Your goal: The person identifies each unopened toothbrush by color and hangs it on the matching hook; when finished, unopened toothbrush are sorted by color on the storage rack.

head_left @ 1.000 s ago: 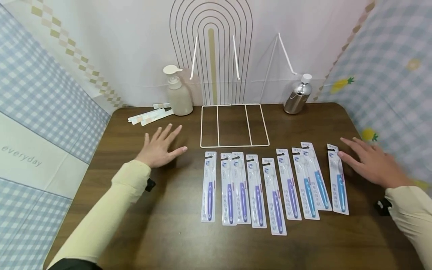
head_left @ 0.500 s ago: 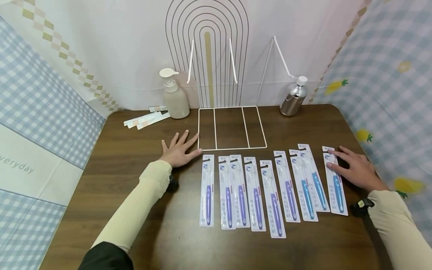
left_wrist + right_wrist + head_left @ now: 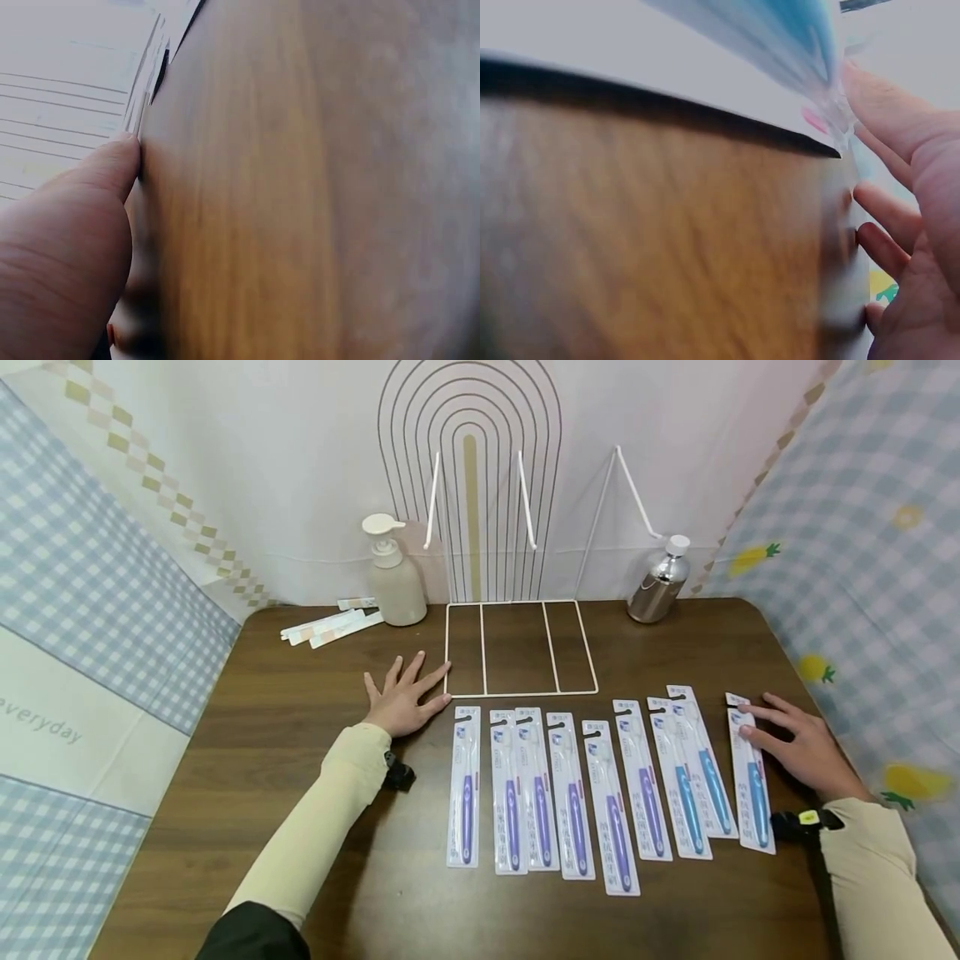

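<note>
My left hand [image 3: 403, 706] lies with fingers spread on the table, its fingertips right at the front left corner of a white wire rack [image 3: 521, 695]. To the right of its thumb begins a row of several packaged toothbrushes, such as a purple-handled toothbrush [image 3: 576, 827]. At the row's right end lies a blue-handled toothbrush [image 3: 757, 802] in its pack. My right hand [image 3: 806, 750] reaches over that pack, thumb and index finger touching its upper end. In the right wrist view the thumb [image 3: 889, 109] overlaps the clear pack's edge, with the other fingers loosely extended beside it.
Behind the left hand stand a beige pump bottle [image 3: 397, 589] and several thin white packets [image 3: 330, 628]. A silver bottle [image 3: 660, 585] with a white cap stands at the back right. Checked cloth [image 3: 862, 610] hangs along the table's right side.
My left hand has moved right to the rack's front left corner. My right hand has come left onto the rightmost toothbrush pack. The toothbrushes keep their places.
</note>
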The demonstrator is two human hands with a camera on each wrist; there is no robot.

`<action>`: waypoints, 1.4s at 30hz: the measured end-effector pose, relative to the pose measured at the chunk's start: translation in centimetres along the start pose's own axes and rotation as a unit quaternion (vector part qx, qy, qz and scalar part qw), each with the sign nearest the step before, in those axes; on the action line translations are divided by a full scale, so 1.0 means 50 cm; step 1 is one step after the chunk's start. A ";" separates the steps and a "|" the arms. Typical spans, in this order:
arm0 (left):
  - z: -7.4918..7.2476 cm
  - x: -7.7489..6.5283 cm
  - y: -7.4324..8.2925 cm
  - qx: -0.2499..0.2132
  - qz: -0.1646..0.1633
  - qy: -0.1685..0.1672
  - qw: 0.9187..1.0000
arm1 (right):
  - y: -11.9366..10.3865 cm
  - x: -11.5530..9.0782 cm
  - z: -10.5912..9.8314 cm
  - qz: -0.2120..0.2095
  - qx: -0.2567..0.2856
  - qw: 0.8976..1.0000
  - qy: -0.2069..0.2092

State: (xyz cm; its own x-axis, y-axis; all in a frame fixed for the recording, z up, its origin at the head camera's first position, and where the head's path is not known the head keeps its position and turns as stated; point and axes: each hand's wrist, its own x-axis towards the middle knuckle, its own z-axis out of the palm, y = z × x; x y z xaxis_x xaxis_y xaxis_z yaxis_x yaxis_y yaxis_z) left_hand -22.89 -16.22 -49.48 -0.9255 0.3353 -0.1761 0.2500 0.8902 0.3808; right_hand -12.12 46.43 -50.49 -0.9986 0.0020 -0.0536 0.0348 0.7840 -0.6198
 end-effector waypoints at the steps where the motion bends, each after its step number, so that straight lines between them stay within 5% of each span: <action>1: 0.001 0.000 0.000 0.000 0.000 0.001 1.000 | 0.000 0.000 0.000 0.002 0.010 1.000 0.003; 10: 0.003 -0.004 -0.001 -0.001 -0.001 0.011 1.000 | -0.023 -0.017 -0.009 0.045 0.071 0.995 0.052; 15: 0.003 -0.001 0.003 0.004 0.004 0.020 1.000 | -0.089 -0.014 -0.033 -0.001 0.080 0.993 0.091; 21: 0.007 -0.004 0.004 0.010 0.001 0.027 1.000 | -0.223 0.013 -0.050 -0.085 0.109 0.986 0.094; 27: 0.017 -0.009 0.000 0.002 0.006 0.043 0.999 | -0.379 0.043 -0.041 -0.236 0.132 0.955 0.120; 30: 0.021 -0.011 -0.003 -0.001 0.006 0.050 0.999 | -0.440 0.052 -0.035 -0.276 0.122 0.943 0.139; 36: 0.030 -0.007 -0.009 0.001 0.006 0.055 0.998 | -0.514 0.072 -0.030 -0.299 0.148 0.929 0.161; 42: 0.033 -0.002 -0.010 0.003 0.006 0.061 0.998 | -0.538 0.098 -0.032 -0.287 0.172 0.927 0.168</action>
State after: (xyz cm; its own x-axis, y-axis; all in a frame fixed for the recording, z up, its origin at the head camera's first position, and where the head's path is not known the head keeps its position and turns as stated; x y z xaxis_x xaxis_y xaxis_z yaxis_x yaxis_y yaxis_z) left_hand -22.47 -16.18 -51.16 -0.9499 0.3068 -0.0592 0.2633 0.8881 0.3768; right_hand -18.00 26.34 -32.80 -0.8112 -0.1145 0.5734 -0.5524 0.4718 -0.6873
